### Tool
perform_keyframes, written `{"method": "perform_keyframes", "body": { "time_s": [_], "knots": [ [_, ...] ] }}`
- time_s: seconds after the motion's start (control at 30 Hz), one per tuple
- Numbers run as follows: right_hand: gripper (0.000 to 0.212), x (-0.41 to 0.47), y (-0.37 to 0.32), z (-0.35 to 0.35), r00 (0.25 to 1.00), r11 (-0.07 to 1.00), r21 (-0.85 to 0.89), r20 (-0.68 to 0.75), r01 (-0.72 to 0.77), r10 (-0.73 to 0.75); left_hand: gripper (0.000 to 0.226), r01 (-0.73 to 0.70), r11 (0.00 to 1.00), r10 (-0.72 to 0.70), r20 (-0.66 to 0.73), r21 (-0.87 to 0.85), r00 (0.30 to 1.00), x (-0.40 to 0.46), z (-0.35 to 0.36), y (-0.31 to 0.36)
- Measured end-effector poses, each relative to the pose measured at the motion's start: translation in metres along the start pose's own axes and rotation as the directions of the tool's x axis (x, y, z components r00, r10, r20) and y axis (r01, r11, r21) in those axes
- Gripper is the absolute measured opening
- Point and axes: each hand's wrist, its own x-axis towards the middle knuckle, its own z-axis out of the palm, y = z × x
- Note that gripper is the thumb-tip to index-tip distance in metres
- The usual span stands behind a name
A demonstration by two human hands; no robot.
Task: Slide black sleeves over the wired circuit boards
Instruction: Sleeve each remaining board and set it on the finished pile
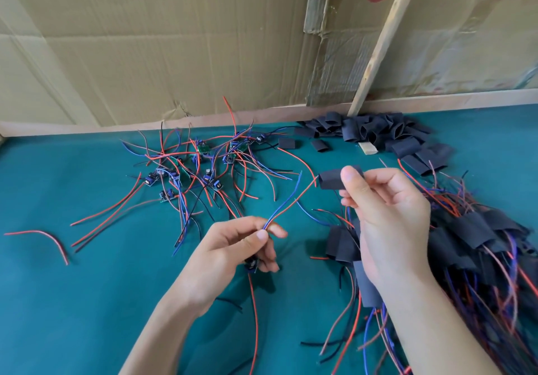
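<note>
Head view: left hand (233, 246) pinches a red and blue wire pair (286, 203), its circuit board (251, 264) under the fingers. Right hand (384, 203) grips a black sleeve (332, 179) at one o'clock, the wire tips just beside its open edge. Bare green table (72, 302) lies at eight o'clock.

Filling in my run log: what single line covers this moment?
left hand: pinches red and blue wires | right hand: holds black sleeve | wire tips short of sleeve mouth | sleeve not yet on circuit board

A small assembly workshop: a green-covered bench (87, 302) backed by flattened cardboard boxes (145, 39), heaped with wired circuit boards (186, 168) and black sleeves (375, 131).
</note>
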Motion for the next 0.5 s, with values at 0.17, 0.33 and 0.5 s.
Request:
{"method": "perform_keyframes", "body": {
  "time_s": [0.17, 0.33, 0.5],
  "knots": [
    [0.018, 0.0001, 0.0039, -0.0035, 1.0, 0.997, -0.07, 0.013, 0.022, -0.021, 0.027, -0.023, 0.998, 0.024, -0.013, 0.05, 1.0, -0.0013, 0.0002, -0.0017],
    [0.02, 0.0014, 0.0049, -0.0038, 0.999, 0.994, -0.099, -0.001, 0.046, -0.046, 0.029, -0.02, 0.995, 0.02, 0.001, 0.098, 1.0, -0.0005, 0.0006, -0.0028],
    [0.02, 0.0021, 0.0032, -0.0045, 0.997, 0.998, -0.056, 0.073, 0.012, -0.008, 0.027, -0.018, 0.995, 0.018, -0.009, 0.103, 1.0, -0.0004, -0.0003, -0.0028]
  ]
}}
